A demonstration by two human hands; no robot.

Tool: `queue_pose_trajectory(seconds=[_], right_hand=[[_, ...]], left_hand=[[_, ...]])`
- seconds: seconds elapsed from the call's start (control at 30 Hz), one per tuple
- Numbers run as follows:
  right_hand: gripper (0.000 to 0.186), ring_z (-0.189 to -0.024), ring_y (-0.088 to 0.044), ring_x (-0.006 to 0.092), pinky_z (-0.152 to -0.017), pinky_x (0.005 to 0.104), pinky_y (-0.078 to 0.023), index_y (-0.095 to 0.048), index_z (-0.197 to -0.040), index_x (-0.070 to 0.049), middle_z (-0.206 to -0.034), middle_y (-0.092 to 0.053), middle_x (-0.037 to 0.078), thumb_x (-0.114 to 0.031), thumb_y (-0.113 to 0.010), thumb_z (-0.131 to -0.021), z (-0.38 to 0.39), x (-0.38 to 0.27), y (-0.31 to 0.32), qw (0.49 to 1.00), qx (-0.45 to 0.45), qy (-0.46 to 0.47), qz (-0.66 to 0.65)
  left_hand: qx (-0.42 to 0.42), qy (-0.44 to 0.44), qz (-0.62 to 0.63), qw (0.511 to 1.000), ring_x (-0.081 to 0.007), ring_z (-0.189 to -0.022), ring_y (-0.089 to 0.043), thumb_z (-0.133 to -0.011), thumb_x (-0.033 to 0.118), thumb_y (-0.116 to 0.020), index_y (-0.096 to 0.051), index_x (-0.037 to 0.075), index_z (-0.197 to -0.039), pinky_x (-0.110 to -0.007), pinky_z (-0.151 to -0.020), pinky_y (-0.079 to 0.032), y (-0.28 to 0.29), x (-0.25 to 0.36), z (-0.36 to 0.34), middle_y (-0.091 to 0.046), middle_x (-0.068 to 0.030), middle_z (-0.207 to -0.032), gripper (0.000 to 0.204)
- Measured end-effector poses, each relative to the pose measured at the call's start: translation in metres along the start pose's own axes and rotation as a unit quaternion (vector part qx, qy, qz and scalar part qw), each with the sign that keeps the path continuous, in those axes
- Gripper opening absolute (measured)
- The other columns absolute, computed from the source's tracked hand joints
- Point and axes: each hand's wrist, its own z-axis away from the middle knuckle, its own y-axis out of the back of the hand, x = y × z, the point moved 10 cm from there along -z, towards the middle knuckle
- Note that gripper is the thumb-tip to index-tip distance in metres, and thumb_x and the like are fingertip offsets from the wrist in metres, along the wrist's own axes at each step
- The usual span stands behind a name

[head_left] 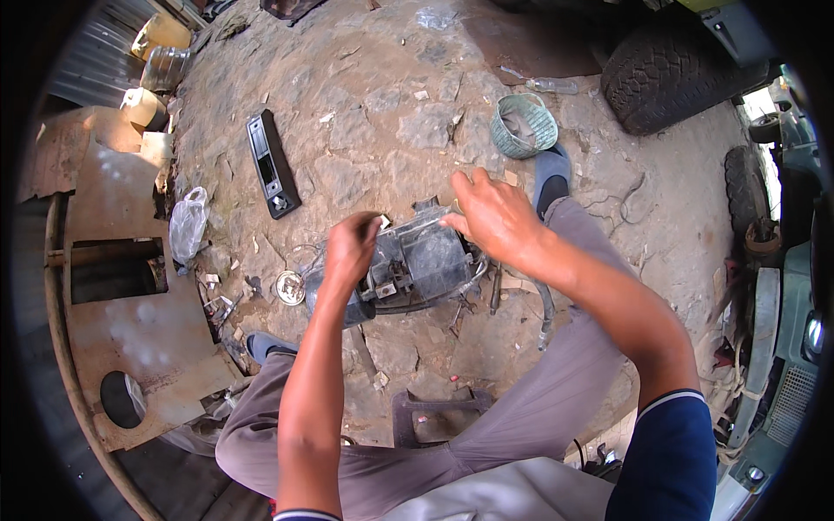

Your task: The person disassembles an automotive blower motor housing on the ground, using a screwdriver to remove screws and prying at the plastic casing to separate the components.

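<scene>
On the ground between my legs lies a dark, dusty machine unit [436,260] with rounded black housings, metal brackets and hoses. My left hand [349,250] is over its left part, fingers curled together. A small pale piece [385,222] shows at those fingertips; what exactly they grip is unclear. At the unit's far right edge is my right hand [502,217], its thumb and forefinger apart. The thumb rests at or just above a thin pale strip along the far edge. Beside the left end of the unit lies a round pale metal disc [290,288].
A black panel-like device [272,165] lies far left. A green basket [524,127] stands beyond my right foot. A dark stool [441,417] sits close to me. A rod [495,289] and a hose end [546,317] lie right. A rusty sheet [139,339] edges the left; a tyre [682,69] stands far right.
</scene>
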Motion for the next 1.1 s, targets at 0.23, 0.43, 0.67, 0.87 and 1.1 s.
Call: queue_pose_trajectory(seconds=[0.23,0.43,0.67,0.87,1.1], right_hand=[[0.034,-0.076,-0.068,0.0463,-0.068,0.0526,-0.054,-0.052,-0.107,0.002,-0.088,-0.066,0.028,-0.027,-0.064,-0.097,-0.006,0.016,0.002,1.0,-0.022,-0.003,-0.014],[0.03,-0.083,-0.068,0.0438,-0.071,0.0509,-0.054,-0.052,-0.105,0.0,-0.088,-0.064,0.025,-0.025,-0.065,-0.095,-0.005,0.004,0.014,0.995,0.058,0.065,-0.042],[0.025,-0.087,-0.066,0.039,-0.072,0.0493,-0.053,-0.055,-0.104,-0.003,-0.086,-0.062,0.019,-0.024,-0.065,-0.095,-0.023,0.018,0.0,0.999,-0.025,-0.022,-0.02],[0.025,-0.079,-0.067,0.0395,-0.07,0.0491,-0.053,-0.056,-0.103,-0.003,-0.081,-0.064,0.02,-0.025,-0.064,-0.095,-0.017,0.028,0.016,0.998,0.051,-0.015,-0.031],[0.029,-0.082,-0.071,0.0388,-0.068,0.0476,-0.057,-0.06,-0.1,0.0,-0.088,-0.066,0.023,-0.028,-0.063,-0.096,-0.017,0.028,0.022,0.998,0.063,0.001,0.009]], left_hand=[[-0.334,-0.017,-0.017,0.942,-0.0238,-0.097,-0.071,-0.085,0.013,-0.073,-0.073,0.001,-0.112,-0.038,-0.086,-0.054,-0.167,-0.03,-0.076,-0.075,-0.0177,-0.106,0.03],[-0.334,-0.142,-0.084,0.928,-0.0347,-0.096,-0.071,-0.08,0.016,-0.071,-0.074,0.005,-0.111,-0.041,-0.085,-0.055,-0.214,-0.038,-0.097,-0.073,-0.0193,-0.101,0.033],[-0.356,-0.187,-0.028,0.915,-0.0418,-0.1,-0.067,-0.083,0.018,-0.07,-0.074,0.005,-0.105,-0.045,-0.086,-0.053,-0.22,-0.029,-0.092,-0.07,-0.0207,-0.105,0.026],[-0.372,-0.195,-0.047,0.906,-0.0428,-0.1,-0.065,-0.085,0.017,-0.069,-0.072,0.006,-0.1,-0.048,-0.087,-0.052,-0.212,0.0,-0.082,-0.069,-0.0201,-0.104,0.019],[-0.351,-0.231,-0.075,0.904,-0.0418,-0.102,-0.065,-0.084,0.011,-0.067,-0.073,0.008,-0.103,-0.047,-0.088,-0.052,-0.207,0.006,-0.081,-0.068,-0.0195,-0.105,0.02]])
